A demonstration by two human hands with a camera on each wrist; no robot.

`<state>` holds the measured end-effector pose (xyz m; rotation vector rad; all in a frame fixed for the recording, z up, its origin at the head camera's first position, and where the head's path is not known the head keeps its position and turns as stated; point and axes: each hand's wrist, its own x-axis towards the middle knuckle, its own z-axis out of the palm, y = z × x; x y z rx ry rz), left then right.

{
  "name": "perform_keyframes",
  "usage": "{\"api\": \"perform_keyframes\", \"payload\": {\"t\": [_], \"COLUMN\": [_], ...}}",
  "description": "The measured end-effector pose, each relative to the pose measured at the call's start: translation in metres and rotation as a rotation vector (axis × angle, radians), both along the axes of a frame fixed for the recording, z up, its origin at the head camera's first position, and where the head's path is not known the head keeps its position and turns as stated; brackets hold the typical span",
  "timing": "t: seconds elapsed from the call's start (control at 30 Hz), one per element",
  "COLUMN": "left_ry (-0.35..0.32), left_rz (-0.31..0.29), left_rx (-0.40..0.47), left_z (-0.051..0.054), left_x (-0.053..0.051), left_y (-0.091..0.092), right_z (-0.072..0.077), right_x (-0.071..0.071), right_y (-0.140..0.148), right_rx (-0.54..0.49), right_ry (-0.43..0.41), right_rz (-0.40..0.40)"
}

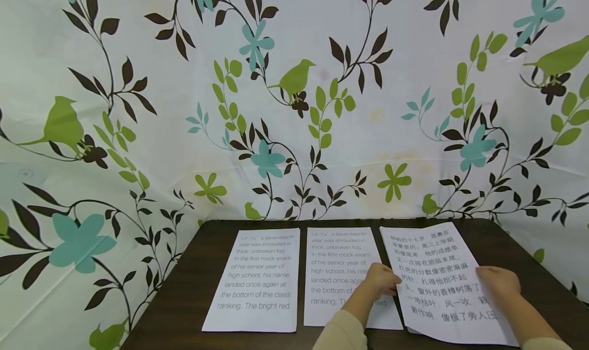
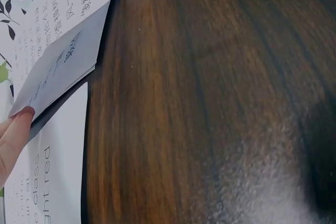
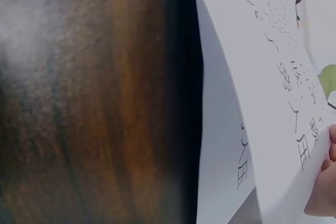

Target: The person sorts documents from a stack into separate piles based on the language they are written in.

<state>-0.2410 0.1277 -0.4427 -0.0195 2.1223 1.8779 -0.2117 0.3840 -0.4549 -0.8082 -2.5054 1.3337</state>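
Note:
At the right of the table, a white paper sheet printed with Chinese text [image 1: 434, 283] is raised off the surface, its near edge bowed. My left hand [image 1: 383, 280] pinches its left edge, while my right hand [image 1: 501, 284] grips the right edge, thumb on top. Under it lies another sheet with Chinese print [image 3: 223, 145], seen in the right wrist view and also in the left wrist view. Just left of my left hand, a sheet of English text [image 1: 338, 263] lies flat, partly covered by that hand and forearm.
A second English-text sheet [image 1: 257, 278] lies flat farther left. The dark wooden table [image 1: 184, 299] ends at a patterned cloth backdrop [image 1: 294, 186] with birds, leaves and flowers. Bare wood shows along the near side in both wrist views.

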Motion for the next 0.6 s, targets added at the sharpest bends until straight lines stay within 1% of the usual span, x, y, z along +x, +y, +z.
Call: {"api": "perform_keyframes", "payload": {"t": [0.13,0.23,0.37,0.5,0.6], "left_ry": [-0.013,-0.02,-0.027,-0.027,-0.019], "left_rz": [-0.011,-0.024,-0.036,-0.042,-0.048], "left_rx": [-0.031,-0.048,-0.06,-0.081,-0.103], "left_z": [0.0,0.001,0.002,0.004,0.003], "left_x": [0.0,0.0,0.002,0.001,0.0], "left_y": [-0.002,-0.001,-0.001,-0.002,-0.003], "right_z": [0.001,0.001,0.0,-0.002,-0.007], "right_x": [-0.001,-0.002,-0.002,-0.004,-0.009], "right_y": [0.002,0.004,0.006,0.011,0.015], "right_rx": [0.006,-0.027,-0.048,-0.103,-0.161], "right_ry": [0.017,-0.015,-0.034,-0.05,-0.087], "right_rz": [0.007,0.001,-0.004,-0.018,-0.052]}}
